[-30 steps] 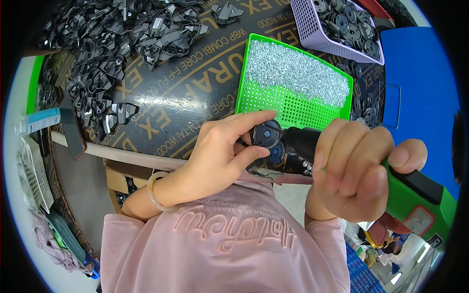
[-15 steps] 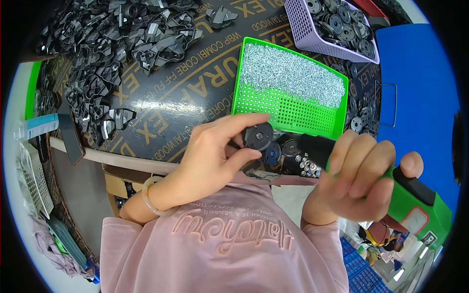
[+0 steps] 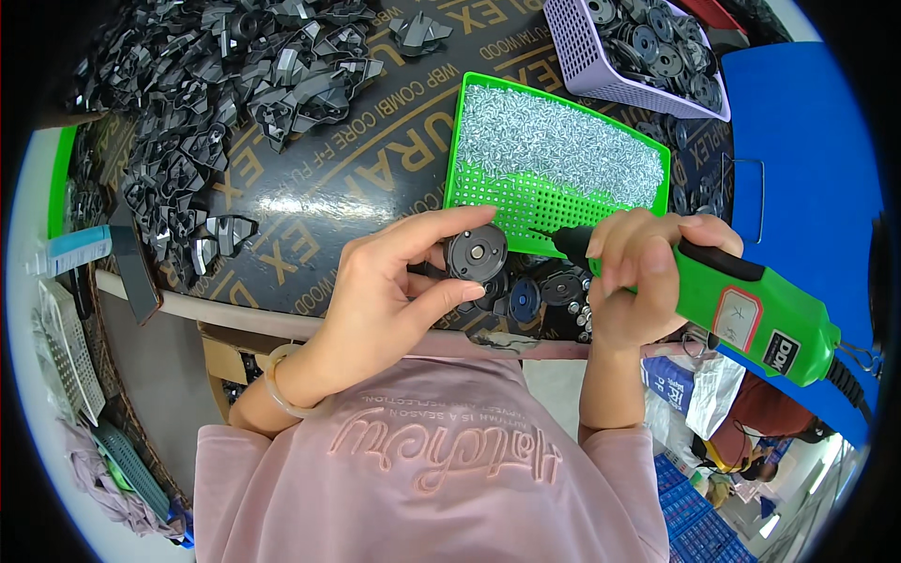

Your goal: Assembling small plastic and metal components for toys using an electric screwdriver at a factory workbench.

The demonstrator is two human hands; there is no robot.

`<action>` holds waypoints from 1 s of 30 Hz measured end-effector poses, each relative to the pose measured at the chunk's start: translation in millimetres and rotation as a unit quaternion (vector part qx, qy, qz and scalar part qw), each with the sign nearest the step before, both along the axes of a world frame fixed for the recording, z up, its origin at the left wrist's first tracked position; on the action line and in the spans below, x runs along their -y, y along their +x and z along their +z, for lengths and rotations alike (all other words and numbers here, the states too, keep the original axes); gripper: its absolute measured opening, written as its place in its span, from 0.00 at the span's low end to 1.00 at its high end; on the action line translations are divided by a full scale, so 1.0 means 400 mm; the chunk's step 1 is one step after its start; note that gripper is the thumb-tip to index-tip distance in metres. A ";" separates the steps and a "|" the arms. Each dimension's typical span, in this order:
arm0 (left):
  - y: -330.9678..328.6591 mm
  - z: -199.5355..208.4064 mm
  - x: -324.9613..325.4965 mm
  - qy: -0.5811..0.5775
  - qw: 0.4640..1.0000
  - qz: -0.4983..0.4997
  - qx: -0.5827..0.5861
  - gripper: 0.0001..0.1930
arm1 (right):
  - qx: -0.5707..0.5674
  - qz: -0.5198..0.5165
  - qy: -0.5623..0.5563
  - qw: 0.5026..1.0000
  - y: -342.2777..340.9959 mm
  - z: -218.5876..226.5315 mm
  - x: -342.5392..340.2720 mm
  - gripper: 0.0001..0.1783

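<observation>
My left hand (image 3: pixel 375 286) pinches a black round disc part (image 3: pixel 466 260) at its edge, between thumb and fingers. The disc's face is turned up, with a small metal piece at its centre. Wrapped round a green electric screwdriver (image 3: pixel 765 305), my right hand (image 3: pixel 648 267) holds it level. Its black nose and thin bit point left, apart from the disc, over the near part of a green perforated tray (image 3: pixel 511 225). Small silver screws (image 3: pixel 554 141) heap in the tray's far part. Below the screwdriver's nose lie more round parts (image 3: pixel 561 289) and several small metal pieces (image 3: pixel 584 322).
Angular black plastic parts (image 3: pixel 310 84) pile across the table's left. A lilac basket (image 3: pixel 582 70) of black discs stands at the back right, with loose discs (image 3: pixel 694 192) below it. A blue panel (image 3: pixel 798 141) with a wire handle borders the right side.
My right hand has drawn the screwdriver away from the disc, and its bit is now over the tray. My left hand has shifted slightly left and tilted the disc's face upward.
</observation>
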State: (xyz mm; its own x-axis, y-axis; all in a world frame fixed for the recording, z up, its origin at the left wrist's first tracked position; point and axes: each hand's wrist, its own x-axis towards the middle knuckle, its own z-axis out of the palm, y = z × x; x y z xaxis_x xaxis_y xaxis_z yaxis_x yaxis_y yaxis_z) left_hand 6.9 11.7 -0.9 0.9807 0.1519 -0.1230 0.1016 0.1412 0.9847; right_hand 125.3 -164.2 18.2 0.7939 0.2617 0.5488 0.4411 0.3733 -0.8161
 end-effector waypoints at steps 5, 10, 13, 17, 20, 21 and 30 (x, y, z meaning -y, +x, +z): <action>0.004 -0.007 0.009 -0.023 1.000 0.017 0.004 0.30 | 0.007 -0.043 -0.029 0.999 -0.011 0.011 -0.017 0.17; 0.000 -0.020 0.009 0.009 1.000 0.008 0.004 0.31 | 0.025 0.098 0.003 0.995 -0.012 0.086 0.015 0.16; 0.008 0.002 0.009 0.024 0.999 -0.036 -0.007 0.31 | -0.006 0.133 0.017 0.991 -0.061 0.165 0.019 0.15; 0.002 0.001 0.013 0.039 0.998 -0.051 -0.015 0.32 | -0.034 0.156 0.023 0.987 -0.093 0.183 -0.003 0.16; 0.002 0.001 0.012 0.041 0.997 -0.060 -0.016 0.33 | -0.040 0.173 0.017 0.984 -0.098 0.178 -0.016 0.16; 0.001 0.001 0.013 0.042 0.997 -0.058 -0.016 0.33 | -0.038 0.168 0.015 0.985 -0.100 0.171 -0.018 0.17; -0.012 0.006 0.016 0.034 0.999 -0.036 -0.003 0.32 | -0.016 0.180 0.011 0.983 -0.103 0.162 -0.036 0.15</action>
State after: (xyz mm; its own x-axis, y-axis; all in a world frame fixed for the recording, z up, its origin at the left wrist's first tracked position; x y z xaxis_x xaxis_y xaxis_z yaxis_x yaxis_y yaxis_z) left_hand 2.1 5.4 1.6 0.9887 0.0902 -0.1197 0.1140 0.0654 0.9913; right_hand 84.3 -150.0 82.8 0.6695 0.5169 0.5334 0.2507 0.5188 -0.8173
